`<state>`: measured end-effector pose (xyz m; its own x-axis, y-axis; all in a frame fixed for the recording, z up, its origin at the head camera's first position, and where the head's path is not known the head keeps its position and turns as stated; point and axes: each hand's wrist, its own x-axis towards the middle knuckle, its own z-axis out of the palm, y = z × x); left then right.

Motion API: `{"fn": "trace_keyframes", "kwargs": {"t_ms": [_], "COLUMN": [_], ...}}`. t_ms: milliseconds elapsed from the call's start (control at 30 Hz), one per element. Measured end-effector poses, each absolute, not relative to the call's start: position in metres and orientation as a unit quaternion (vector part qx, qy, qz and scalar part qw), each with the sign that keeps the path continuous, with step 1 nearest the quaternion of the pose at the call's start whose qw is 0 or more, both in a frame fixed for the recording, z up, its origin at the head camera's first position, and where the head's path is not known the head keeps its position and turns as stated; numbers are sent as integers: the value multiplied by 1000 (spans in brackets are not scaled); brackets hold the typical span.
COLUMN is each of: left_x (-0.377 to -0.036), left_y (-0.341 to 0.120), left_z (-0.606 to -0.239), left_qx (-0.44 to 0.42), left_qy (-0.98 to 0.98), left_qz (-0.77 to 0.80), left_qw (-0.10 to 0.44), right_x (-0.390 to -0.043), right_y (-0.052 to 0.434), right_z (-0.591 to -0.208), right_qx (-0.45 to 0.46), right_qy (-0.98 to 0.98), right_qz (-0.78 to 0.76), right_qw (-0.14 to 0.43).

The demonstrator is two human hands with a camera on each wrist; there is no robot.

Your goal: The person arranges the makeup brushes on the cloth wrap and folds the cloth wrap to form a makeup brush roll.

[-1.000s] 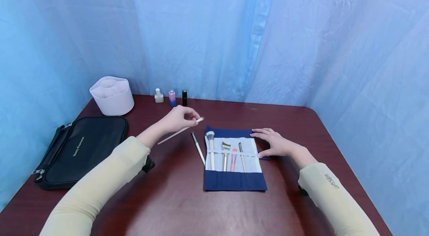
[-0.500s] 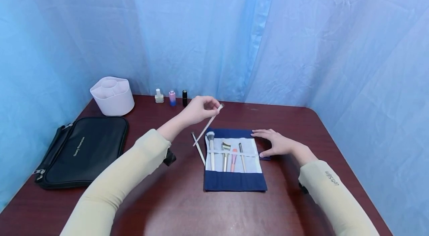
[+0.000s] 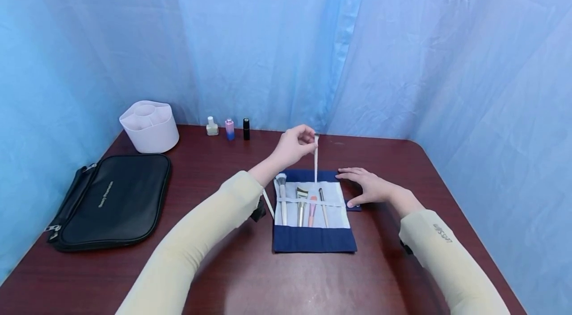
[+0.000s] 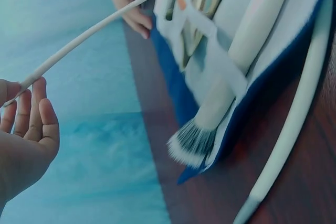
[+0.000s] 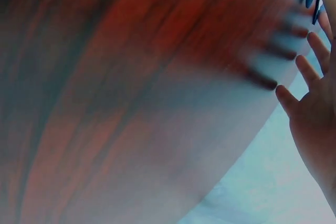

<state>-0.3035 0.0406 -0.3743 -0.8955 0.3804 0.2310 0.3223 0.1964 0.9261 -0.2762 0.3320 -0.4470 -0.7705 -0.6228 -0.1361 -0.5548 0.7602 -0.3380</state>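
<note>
My left hand (image 3: 296,145) pinches a thin white brush (image 3: 315,158) near its bristle end and holds it upright, handle down, over the top edge of the blue brush roll (image 3: 311,240). In the left wrist view the white brush (image 4: 79,40) slants up from my left hand (image 4: 23,145) toward the roll (image 4: 173,85). Several brushes sit under the roll's white strap, the fluffy one (image 3: 281,196) at the left. Another slim brush (image 3: 268,203) lies on the table beside the roll. My right hand (image 3: 368,188) rests flat on the roll's right edge, fingers spread (image 5: 310,108).
A black zipped pouch (image 3: 105,200) lies at the left of the dark red table (image 3: 232,275). A white divided holder (image 3: 149,126) stands at the back left, with three small bottles (image 3: 229,129) beside it. Blue curtain surrounds the table.
My left hand has carried the white brush from the table's left middle rightward to above the roll, turning it from slanted to upright. The right hand has stayed on the roll.
</note>
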Motion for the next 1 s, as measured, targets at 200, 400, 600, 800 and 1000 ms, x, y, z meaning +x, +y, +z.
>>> {"fn": "trace_keyframes", "kwargs": {"t_ms": [200,400,600,800,1000], "left_x": [-309,-313,-313,-313,-309], "left_y": [57,68,75,79,79], "left_z": [-391,-409,-420,-428,-438], "left_qx": [203,185,194,192,184], "left_qy": [753,761,765,765,774], "left_qz": [625,621,613,611,599], "left_qw": [30,26,41,64,92], "right_x": [-278,-278,-276,-275,-274], "right_y": [333,332,330,331,332], "right_z": [-450,-451,-451,-452,-453], "right_qx": [-304,-305,-313,-314,-305], "right_qy": [931,929,925,926,929], "right_qz": [-153,-163,-171,-168,-159], "right_qw": [133,133,131,129,135]}}
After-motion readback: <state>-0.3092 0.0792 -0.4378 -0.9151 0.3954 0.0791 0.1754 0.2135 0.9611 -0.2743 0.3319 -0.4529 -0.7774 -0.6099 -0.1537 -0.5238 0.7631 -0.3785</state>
